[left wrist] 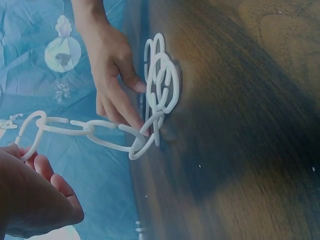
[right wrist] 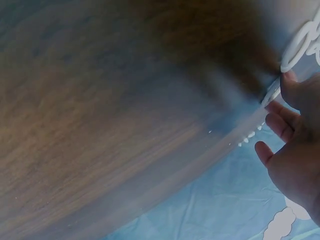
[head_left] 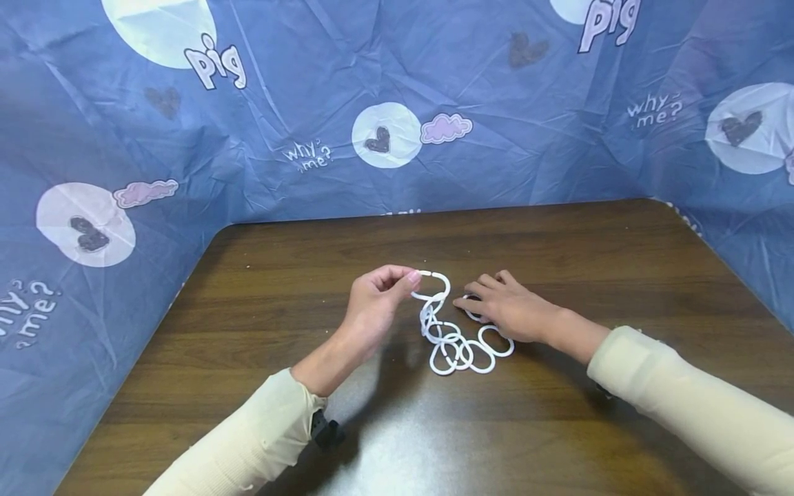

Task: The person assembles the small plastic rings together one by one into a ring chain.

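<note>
A chain of white plastic rings [head_left: 460, 344] lies partly on the wooden table, its near links heaped and overlapping. My left hand [head_left: 378, 303] pinches the end ring [head_left: 448, 284] between thumb and fingers and holds it above the tabletop, so several links hang down from it in the left wrist view. At the chain's other side, my right hand [head_left: 517, 310] reaches low over the table with fingers spread. Its fingers are at a single ring [head_left: 473, 308], partly hidden beneath them. Whether that ring joins the chain, I cannot tell.
The dark wooden table [head_left: 248, 344] has rounded far corners. A blue printed cloth [head_left: 298, 89] rises behind it and along both sides. On the left wrist sits a black strapped device [head_left: 327, 430] below the cream sleeve [head_left: 267, 420].
</note>
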The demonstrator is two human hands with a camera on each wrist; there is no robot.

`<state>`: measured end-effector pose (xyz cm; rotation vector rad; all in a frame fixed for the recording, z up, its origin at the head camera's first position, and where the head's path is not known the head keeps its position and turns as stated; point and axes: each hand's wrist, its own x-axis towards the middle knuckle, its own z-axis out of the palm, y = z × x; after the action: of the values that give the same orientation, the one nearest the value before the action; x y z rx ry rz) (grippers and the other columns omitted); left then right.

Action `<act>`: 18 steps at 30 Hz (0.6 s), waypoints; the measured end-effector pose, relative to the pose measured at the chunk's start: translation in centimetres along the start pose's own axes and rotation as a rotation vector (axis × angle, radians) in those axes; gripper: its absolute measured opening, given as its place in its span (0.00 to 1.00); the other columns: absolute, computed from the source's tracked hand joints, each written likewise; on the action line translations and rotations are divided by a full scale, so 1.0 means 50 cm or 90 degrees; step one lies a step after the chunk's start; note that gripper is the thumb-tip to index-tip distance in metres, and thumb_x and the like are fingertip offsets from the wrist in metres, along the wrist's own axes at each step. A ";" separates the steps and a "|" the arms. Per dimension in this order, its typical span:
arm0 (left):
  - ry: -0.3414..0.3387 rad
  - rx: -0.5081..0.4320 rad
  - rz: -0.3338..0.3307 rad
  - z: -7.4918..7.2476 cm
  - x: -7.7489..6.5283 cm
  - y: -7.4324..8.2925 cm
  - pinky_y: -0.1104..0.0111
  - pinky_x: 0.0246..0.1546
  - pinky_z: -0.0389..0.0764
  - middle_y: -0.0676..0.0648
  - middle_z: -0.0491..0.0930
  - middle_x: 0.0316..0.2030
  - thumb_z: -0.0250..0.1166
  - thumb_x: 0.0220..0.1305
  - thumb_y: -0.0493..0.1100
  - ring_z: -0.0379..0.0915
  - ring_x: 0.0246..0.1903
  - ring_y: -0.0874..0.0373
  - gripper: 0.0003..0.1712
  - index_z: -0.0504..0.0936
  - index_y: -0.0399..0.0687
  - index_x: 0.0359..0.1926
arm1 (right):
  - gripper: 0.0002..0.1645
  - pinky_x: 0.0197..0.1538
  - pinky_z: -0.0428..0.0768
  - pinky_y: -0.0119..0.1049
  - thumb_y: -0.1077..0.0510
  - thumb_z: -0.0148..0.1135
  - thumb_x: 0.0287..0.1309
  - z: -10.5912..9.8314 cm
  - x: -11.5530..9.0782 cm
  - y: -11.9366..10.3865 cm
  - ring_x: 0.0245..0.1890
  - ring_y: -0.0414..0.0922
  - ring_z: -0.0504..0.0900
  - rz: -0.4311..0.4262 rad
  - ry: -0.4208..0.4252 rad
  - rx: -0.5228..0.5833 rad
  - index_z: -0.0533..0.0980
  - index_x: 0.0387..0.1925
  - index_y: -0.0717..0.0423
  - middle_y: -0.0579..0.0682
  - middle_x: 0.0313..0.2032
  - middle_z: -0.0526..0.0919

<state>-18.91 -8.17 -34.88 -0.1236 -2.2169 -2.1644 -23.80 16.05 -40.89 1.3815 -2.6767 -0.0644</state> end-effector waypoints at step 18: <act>0.003 0.002 0.003 -0.003 -0.002 0.001 0.72 0.36 0.75 0.52 0.80 0.25 0.64 0.62 0.36 0.73 0.29 0.62 0.08 0.82 0.32 0.35 | 0.21 0.53 0.66 0.52 0.57 0.55 0.62 0.009 0.000 0.010 0.47 0.56 0.68 0.024 0.085 -0.012 0.73 0.55 0.61 0.59 0.43 0.74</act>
<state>-18.83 -8.32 -34.84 -0.1239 -2.2154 -2.1561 -24.24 16.33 -41.27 1.2821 -2.5844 0.0063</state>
